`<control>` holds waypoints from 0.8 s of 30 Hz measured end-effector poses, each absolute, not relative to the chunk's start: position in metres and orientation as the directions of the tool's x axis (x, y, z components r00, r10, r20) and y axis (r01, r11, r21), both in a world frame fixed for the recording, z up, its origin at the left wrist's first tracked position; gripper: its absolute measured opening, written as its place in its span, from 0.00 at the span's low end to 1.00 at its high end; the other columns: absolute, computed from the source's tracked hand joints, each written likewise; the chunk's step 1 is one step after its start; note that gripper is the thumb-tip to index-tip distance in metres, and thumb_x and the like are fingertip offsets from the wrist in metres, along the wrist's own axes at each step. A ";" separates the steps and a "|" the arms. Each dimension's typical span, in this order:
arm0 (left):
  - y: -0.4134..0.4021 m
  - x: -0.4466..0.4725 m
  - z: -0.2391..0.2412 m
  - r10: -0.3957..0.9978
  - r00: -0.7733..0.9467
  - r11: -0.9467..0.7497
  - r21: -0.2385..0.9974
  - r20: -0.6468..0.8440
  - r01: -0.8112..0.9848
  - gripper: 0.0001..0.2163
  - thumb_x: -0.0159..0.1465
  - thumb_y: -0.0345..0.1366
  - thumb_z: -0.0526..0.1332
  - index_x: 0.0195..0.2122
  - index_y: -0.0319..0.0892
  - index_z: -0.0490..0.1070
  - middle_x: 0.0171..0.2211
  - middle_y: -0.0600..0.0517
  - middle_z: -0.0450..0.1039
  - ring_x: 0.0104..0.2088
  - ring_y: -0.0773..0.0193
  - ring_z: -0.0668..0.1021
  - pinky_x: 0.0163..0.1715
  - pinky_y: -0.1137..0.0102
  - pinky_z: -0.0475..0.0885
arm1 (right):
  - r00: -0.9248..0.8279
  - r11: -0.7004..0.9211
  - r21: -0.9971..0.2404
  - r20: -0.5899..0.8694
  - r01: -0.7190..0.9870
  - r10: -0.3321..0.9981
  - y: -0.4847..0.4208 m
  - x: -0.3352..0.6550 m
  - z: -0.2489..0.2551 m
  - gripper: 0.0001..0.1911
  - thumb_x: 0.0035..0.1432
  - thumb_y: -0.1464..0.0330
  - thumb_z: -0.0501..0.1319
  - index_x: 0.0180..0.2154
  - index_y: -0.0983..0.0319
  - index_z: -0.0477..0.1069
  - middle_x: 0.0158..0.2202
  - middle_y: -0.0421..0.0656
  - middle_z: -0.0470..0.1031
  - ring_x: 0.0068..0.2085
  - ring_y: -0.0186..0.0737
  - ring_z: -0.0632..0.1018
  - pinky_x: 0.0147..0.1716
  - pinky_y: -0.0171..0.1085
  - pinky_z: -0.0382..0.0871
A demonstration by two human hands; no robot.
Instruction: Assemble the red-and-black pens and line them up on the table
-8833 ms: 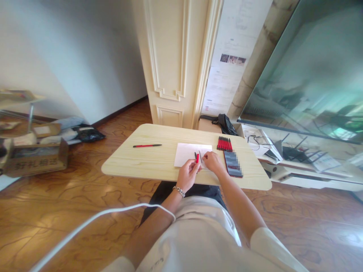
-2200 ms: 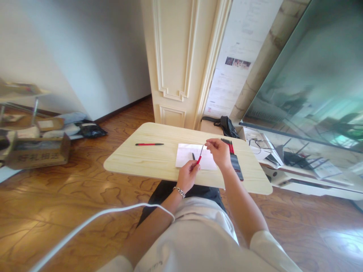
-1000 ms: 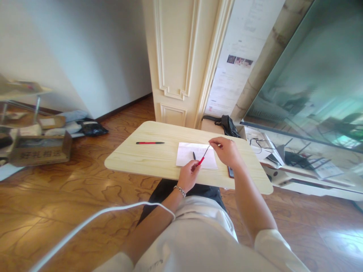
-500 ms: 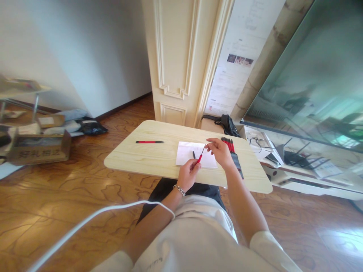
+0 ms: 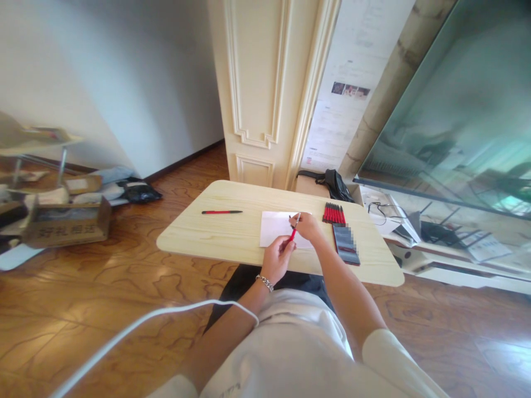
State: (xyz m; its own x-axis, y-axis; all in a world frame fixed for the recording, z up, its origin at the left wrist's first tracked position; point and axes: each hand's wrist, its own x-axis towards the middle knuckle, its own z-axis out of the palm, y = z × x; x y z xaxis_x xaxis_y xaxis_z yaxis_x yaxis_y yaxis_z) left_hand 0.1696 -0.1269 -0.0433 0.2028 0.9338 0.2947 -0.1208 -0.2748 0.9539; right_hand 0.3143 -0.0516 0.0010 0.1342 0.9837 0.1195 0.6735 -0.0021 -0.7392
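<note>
My left hand (image 5: 276,261) is closed around a red pen barrel (image 5: 293,232), held tilted up over the white paper (image 5: 269,222). A thin, pale refill (image 5: 297,219) sticks out of its upper end. Over the same paper, my right hand (image 5: 309,226) pinches a small black pen part (image 5: 291,225) beside the refill; the fingers partly hide it. A whole red and black pen (image 5: 222,211) lies to the left on the table. Several more red and black pens (image 5: 334,213) lie side by side on the right, above a dark phone-like slab (image 5: 345,243).
The pale wooden table (image 5: 186,237) has rounded corners. A black bag (image 5: 335,185) sits behind its far right edge. At left on the floor stands a cardboard box (image 5: 68,224) among packages. A white cable (image 5: 166,309) runs across my left forearm.
My right hand has come down and left to the paper, its fingers closing on the black part that lay there. My left hand still holds the red barrel. The view has shifted slightly.
</note>
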 end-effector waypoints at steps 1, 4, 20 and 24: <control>-0.127 0.170 -0.044 0.932 0.206 -0.280 0.953 0.298 -0.114 0.14 0.62 0.45 0.58 0.42 0.40 0.70 0.34 0.47 0.77 0.36 0.62 0.79 0.40 0.67 0.73 | 0.151 0.043 -0.828 0.154 0.560 0.976 -0.055 0.320 0.007 0.14 0.52 0.60 0.59 0.34 0.64 0.74 0.25 0.44 0.76 0.26 0.35 0.74 0.25 0.32 0.65; -0.127 0.170 -0.044 0.929 0.208 -0.293 0.952 0.305 -0.087 0.13 0.62 0.45 0.58 0.41 0.40 0.71 0.34 0.48 0.77 0.36 0.63 0.78 0.40 0.67 0.73 | 0.208 0.211 -0.944 0.266 0.252 0.941 -0.069 0.334 0.034 0.22 0.52 0.57 0.59 0.46 0.63 0.70 0.27 0.42 0.77 0.23 0.32 0.72 0.22 0.31 0.65; -0.127 0.169 -0.043 0.927 0.211 -0.308 0.950 0.310 -0.047 0.14 0.62 0.45 0.58 0.42 0.41 0.72 0.34 0.48 0.76 0.35 0.62 0.78 0.38 0.68 0.72 | 0.228 0.399 -0.881 0.455 0.252 0.861 -0.097 0.328 0.066 0.20 0.53 0.58 0.60 0.46 0.61 0.67 0.32 0.44 0.77 0.27 0.34 0.73 0.23 0.32 0.65; -0.126 0.169 -0.044 0.929 0.212 -0.300 0.953 0.302 -0.042 0.15 0.62 0.46 0.58 0.42 0.41 0.72 0.34 0.48 0.76 0.35 0.62 0.78 0.39 0.68 0.72 | 0.214 0.382 -0.875 0.451 0.296 0.867 -0.101 0.328 0.064 0.20 0.53 0.57 0.61 0.45 0.61 0.68 0.31 0.44 0.77 0.27 0.35 0.73 0.23 0.33 0.65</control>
